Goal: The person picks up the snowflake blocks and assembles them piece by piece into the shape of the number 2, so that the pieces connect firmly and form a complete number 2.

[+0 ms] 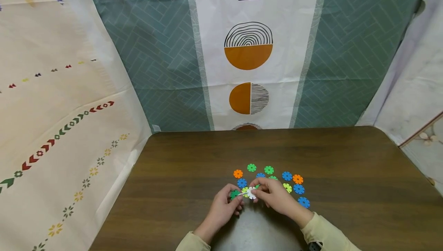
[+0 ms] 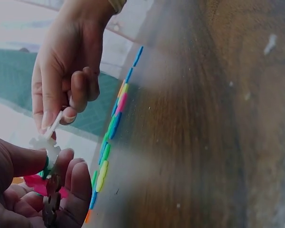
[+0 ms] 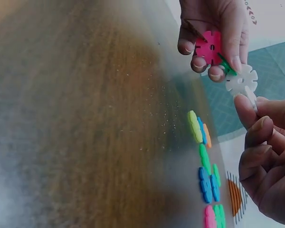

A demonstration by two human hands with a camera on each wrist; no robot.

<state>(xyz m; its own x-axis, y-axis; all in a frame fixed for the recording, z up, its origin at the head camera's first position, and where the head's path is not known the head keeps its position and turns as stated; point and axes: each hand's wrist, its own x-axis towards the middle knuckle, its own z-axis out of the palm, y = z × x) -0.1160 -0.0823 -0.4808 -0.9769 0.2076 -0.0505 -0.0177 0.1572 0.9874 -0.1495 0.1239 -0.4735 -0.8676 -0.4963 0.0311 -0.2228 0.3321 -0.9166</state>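
My left hand (image 1: 221, 206) grips a short chain of notched plastic discs. In the right wrist view the chain has a pink disc (image 3: 206, 47), a green disc (image 3: 226, 65) seen edge-on and a white disc (image 3: 241, 80). A brown disc (image 2: 51, 202) hangs under the left fingers in the left wrist view. Between its thumb and fingertips my right hand (image 1: 275, 195) pinches a second white disc (image 3: 250, 96), turned nearly edge-on. This disc meets the rim of the chain's white disc; how deep the slots join cannot be made out.
Loose discs lie flat on the brown table (image 1: 187, 162) beyond and around the hands. Among them are an orange disc (image 1: 237, 173), a green disc (image 1: 251, 167), a blue disc (image 1: 303, 202) and a yellow-green disc (image 1: 287, 187). Patterned cloths (image 1: 162, 51) hang behind the table.
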